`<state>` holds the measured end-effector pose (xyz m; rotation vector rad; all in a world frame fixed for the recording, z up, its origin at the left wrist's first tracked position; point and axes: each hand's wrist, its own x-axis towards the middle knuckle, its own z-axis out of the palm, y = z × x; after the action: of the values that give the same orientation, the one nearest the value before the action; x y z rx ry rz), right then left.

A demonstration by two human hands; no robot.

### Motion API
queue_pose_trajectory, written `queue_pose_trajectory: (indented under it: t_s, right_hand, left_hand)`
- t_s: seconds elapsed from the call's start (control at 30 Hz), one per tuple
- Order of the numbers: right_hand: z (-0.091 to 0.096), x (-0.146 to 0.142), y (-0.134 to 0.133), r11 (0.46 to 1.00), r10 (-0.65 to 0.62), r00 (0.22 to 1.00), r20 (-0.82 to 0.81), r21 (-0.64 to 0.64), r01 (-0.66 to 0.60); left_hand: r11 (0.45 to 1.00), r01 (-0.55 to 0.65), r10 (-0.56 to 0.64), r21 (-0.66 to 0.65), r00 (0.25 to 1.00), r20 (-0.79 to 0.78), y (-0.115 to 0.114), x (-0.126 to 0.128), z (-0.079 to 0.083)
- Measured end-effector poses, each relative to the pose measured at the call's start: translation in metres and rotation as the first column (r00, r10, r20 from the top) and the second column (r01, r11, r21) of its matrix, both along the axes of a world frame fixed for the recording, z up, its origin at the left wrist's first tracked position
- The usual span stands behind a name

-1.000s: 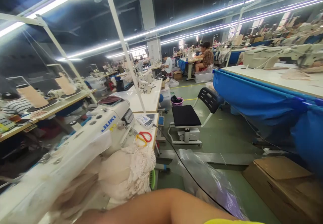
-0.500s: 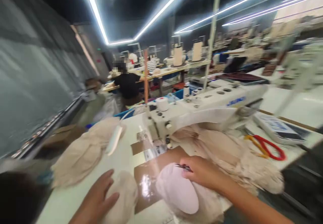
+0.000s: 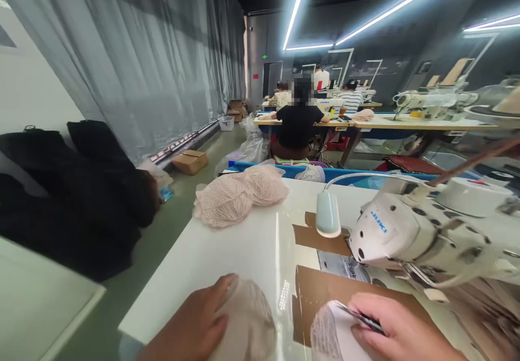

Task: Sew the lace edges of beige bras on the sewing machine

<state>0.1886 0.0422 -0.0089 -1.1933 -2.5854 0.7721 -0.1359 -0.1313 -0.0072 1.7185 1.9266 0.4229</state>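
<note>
My left hand (image 3: 190,326) lies with fingers stretched flat on a beige lace cup piece (image 3: 247,323) at the near edge of the white table (image 3: 244,247). My right hand (image 3: 400,331) is closed around a small dark metal tool (image 3: 361,318), likely thread snips, and presses on a white lace cup piece (image 3: 327,334). That piece rests on a brown cardboard patch (image 3: 320,290) under the head of the white sewing machine (image 3: 410,231). A pile of beige lace cups (image 3: 238,193) sits at the table's far left.
A small lamp (image 3: 327,219) on a gooseneck hangs over the needle area. Grey curtains (image 3: 142,52) line the left wall, with dark garments (image 3: 81,187) and a cardboard box (image 3: 189,161) by the aisle. A person in black (image 3: 298,125) sits at the table ahead.
The view swung left from the aisle and chair to the curtain side. Both hands came onto the cup pieces and stayed there, the right one keeping the small tool.
</note>
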Motion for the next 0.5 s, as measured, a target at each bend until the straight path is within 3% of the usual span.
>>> queue_pose_trajectory:
  t_s: [0.13, 0.23, 0.3, 0.37, 0.43, 0.47, 0.5]
  right_hand:
    - [0.011, -0.054, 0.012, 0.984, 0.042, 0.984, -0.174, -0.163, -0.071]
    - [0.024, -0.107, 0.024, 0.973, -0.055, 0.931, -0.361, -0.227, -0.030]
    - [0.039, -0.143, 0.036, 0.995, -0.081, 0.807, -0.585, -0.094, 0.032]
    - [0.054, -0.176, 0.054, 0.989, -0.067, 0.627, -0.776, 0.031, 0.144]
    - [0.062, -0.201, 0.078, 0.973, 0.041, 0.512, -0.858, 0.152, 0.176]
    - [0.062, -0.209, 0.090, 0.960, 0.088, 0.494, -0.865, 0.205, 0.188]
    - [0.058, -0.215, 0.103, 0.951, 0.108, 0.516, -0.850, 0.240, 0.197]
  left_hand:
    - [0.997, -0.014, 0.013, 0.073, 1.000, 0.018, -0.002, -0.023, 0.013]
    - [0.943, -0.061, 0.088, 0.328, 0.994, -0.068, 0.022, -0.044, 0.040]
    - [0.803, -0.104, 0.201, 0.587, 0.974, -0.102, 0.049, -0.062, 0.062]
    - [0.578, -0.081, 0.299, 0.812, 0.947, -0.118, 0.082, -0.080, 0.082]
    - [0.389, -0.054, 0.379, 0.920, 0.919, -0.107, 0.117, -0.096, 0.093]
    - [0.373, -0.054, 0.403, 0.926, 0.909, -0.109, 0.134, -0.101, 0.093]
    - [0.407, -0.069, 0.415, 0.911, 0.902, -0.117, 0.148, -0.104, 0.089]
